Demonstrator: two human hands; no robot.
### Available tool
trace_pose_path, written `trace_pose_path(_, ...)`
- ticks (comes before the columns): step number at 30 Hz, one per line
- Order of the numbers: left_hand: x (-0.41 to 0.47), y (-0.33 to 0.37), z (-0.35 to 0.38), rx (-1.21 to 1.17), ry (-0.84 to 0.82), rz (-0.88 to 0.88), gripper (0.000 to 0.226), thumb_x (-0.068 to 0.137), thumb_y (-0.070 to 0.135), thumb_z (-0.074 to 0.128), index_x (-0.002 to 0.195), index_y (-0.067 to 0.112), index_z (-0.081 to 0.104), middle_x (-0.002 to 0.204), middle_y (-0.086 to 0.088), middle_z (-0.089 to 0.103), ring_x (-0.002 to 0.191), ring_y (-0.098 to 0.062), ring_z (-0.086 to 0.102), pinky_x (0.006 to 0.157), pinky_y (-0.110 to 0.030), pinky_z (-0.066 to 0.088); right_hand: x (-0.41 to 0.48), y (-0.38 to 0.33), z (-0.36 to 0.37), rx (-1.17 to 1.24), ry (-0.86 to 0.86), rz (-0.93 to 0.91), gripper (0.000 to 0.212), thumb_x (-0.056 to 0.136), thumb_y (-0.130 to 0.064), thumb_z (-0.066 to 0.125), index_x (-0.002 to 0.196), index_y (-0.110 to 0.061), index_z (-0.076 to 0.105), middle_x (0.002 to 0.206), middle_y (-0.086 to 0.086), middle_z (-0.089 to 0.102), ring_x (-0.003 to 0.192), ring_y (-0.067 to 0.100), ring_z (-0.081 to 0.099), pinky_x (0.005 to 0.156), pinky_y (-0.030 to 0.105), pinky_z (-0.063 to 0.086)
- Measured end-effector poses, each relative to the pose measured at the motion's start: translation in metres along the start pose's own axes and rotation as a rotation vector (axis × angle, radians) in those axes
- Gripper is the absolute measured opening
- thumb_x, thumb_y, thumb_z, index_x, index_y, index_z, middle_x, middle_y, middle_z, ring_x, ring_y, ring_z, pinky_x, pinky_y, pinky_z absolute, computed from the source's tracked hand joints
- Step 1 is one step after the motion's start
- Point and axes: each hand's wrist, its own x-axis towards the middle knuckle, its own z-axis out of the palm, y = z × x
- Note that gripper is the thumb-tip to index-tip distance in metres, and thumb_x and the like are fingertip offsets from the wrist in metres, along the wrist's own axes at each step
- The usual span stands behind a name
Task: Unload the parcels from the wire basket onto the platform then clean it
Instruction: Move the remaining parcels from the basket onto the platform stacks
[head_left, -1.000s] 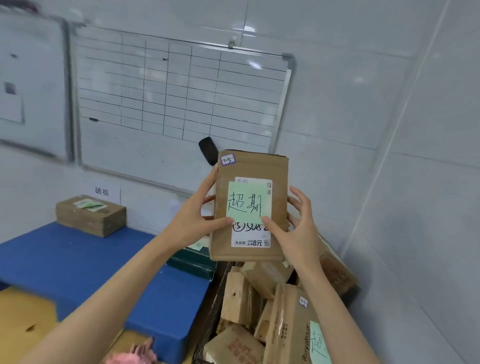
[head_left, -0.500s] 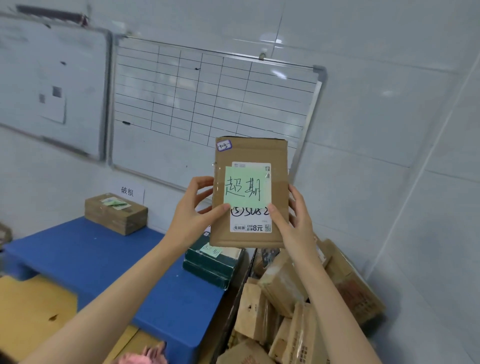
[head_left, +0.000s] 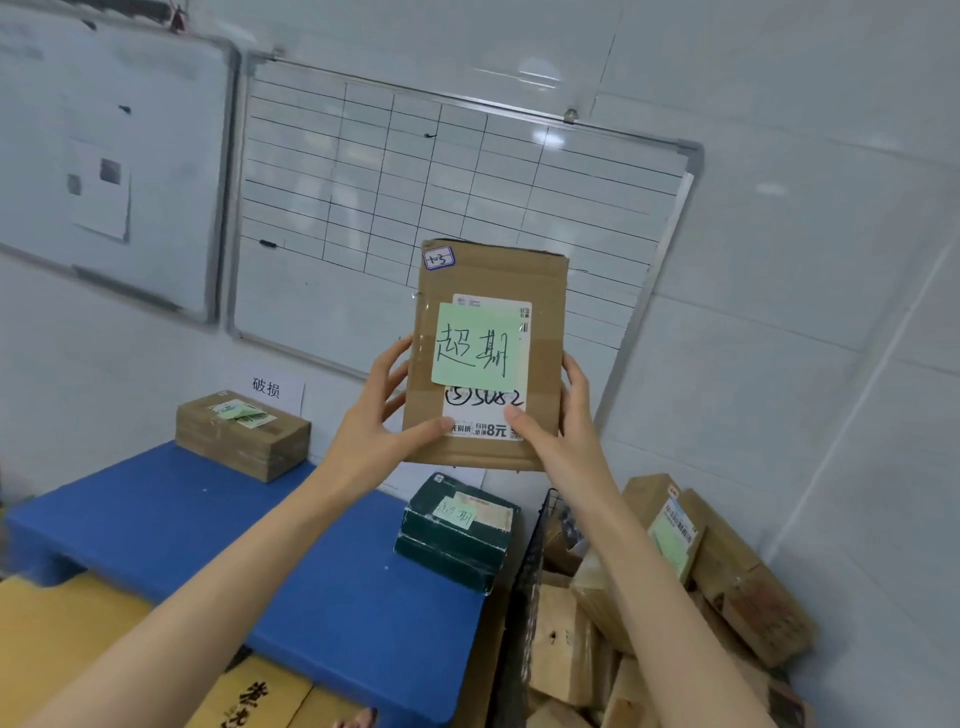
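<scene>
Both hands are up in the middle of the frame, holding a flat brown cardboard parcel (head_left: 543, 283) upright in the air against the white tiled wall. The left hand (head_left: 382, 426) grasps its lower left edge, thumb laid across the front and fingers curled behind. The right hand (head_left: 563, 423) grasps the lower right edge the same way, thumb pressing on the white shipping label. A pale green sticky note (head_left: 475, 345) with handwritten characters covers most of that label, and a small white tag sits at the parcel's top left corner.

Below the parcel, in the lower left half of the frame, lies the low blue plastic platform (head_left: 218, 535). A brown cardboard box (head_left: 244, 439) rests at its back left corner, just under a white paper sign (head_left: 270, 387) on the wall. A dark green box (head_left: 452, 540) with its own green note sits at the platform's right end, just beside the black wire basket (head_left: 530, 566). The basket, at lower right, holds a jumbled heap of brown cardboard parcels (head_left: 727, 582), some tilted on edge.

Behind the raised parcel hangs a whiteboard ruled with a black grid (head_left: 415, 182), and a second plain whiteboard (head_left: 130, 156) fills the upper left. Yellowish flattened cardboard (head_left: 57, 639) lies on the floor at the lower left.
</scene>
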Motion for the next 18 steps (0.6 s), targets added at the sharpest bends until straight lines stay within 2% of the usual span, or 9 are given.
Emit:
trace_pose_path(2,0.005,-0.004,-0.025,-0.003,-0.011,-0.012,0.083,0.073,0.036,0.078,0.139,0.053,0.031,0.138,0.032,0.045,0.117,0.018,0.048,0.086,-0.008,0.044,0.007,-0.001,0.025,0.012,0.011,0.02,0.079,0.093,-0.027,0.068,0.15,-0.047,0.016,0.137,-0.026,0.051,0.116,-0.01,0.054,0.09,0.017,0.049)
trace_pose_path(3,0.008,-0.008,-0.039,0.003,-0.031,-0.019,0.084,0.073,0.036,0.078,0.14,0.054,0.03,0.139,0.034,0.043,0.12,0.017,0.046,0.092,-0.011,0.042,0.011,-0.002,0.039,0.024,0.01,0.03,0.08,0.093,-0.027,0.067,0.151,-0.047,0.015,0.133,-0.031,0.052,0.115,-0.012,0.054,0.091,0.017,0.047)
trace_pose_path(5,0.015,-0.017,-0.068,0.026,-0.077,-0.039,0.087,0.076,0.036,0.079,0.142,0.056,0.027,0.144,0.036,0.038,0.131,0.005,0.043,0.104,-0.026,0.04,0.02,-0.003,0.067,0.049,0.007,0.05,0.083,0.093,-0.027,0.067,0.152,-0.047,0.014,0.133,-0.031,0.051,0.119,-0.011,0.052,0.097,0.022,0.046)
trace_pose_path(7,0.022,-0.024,-0.097,0.047,-0.099,-0.052,0.086,0.077,0.036,0.079,0.14,0.061,0.026,0.144,0.04,0.034,0.136,-0.007,0.041,0.111,-0.037,0.037,0.028,-0.004,0.095,0.061,0.01,0.066,0.084,0.092,-0.029,0.068,0.153,-0.048,0.013,0.14,-0.025,0.051,0.124,-0.005,0.051,0.105,0.03,0.046)
trace_pose_path(10,0.033,-0.033,-0.134,0.056,-0.116,-0.059,0.085,0.075,0.039,0.079,0.136,0.064,0.026,0.14,0.042,0.034,0.135,-0.006,0.041,0.115,-0.038,0.036,0.039,-0.004,0.133,0.059,0.013,0.087,0.087,0.09,-0.038,0.07,0.151,-0.053,0.011,0.146,-0.023,0.046,0.132,0.001,0.047,0.112,0.042,0.042)
trace_pose_path(12,0.038,-0.042,-0.153,0.047,-0.147,-0.064,0.089,0.074,0.044,0.082,0.139,0.062,0.025,0.144,0.034,0.037,0.134,-0.004,0.043,0.115,-0.038,0.037,0.043,-0.001,0.155,0.049,0.022,0.102,0.087,0.088,-0.043,0.071,0.149,-0.057,0.011,0.149,-0.023,0.043,0.135,0.004,0.044,0.113,0.046,0.04)
trace_pose_path(14,0.041,-0.052,-0.168,0.044,-0.161,-0.08,0.094,0.073,0.047,0.084,0.144,0.058,0.023,0.146,0.029,0.038,0.133,-0.004,0.045,0.114,-0.04,0.038,0.044,0.002,0.173,0.043,0.035,0.113,0.087,0.088,-0.044,0.071,0.15,-0.056,0.011,0.15,-0.024,0.041,0.136,0.003,0.043,0.113,0.046,0.04)
trace_pose_path(16,0.043,-0.062,-0.178,0.037,-0.153,-0.091,0.095,0.073,0.044,0.082,0.146,0.056,0.023,0.142,0.034,0.039,0.132,-0.004,0.045,0.112,-0.041,0.041,0.044,0.004,0.189,0.025,0.053,0.128,0.088,0.089,-0.043,0.07,0.151,-0.054,0.009,0.149,-0.026,0.041,0.133,-0.001,0.044,0.113,0.042,0.04)
trace_pose_path(18,0.042,-0.07,-0.184,-0.012,-0.122,-0.098,0.093,0.072,0.045,0.085,0.143,0.058,0.026,0.14,0.036,0.041,0.131,-0.004,0.046,0.109,-0.045,0.044,0.044,0.005,0.204,-0.002,0.065,0.123,0.089,0.091,-0.037,0.069,0.153,-0.05,0.006,0.141,-0.037,0.043,0.127,-0.01,0.046,0.111,0.034,0.042)
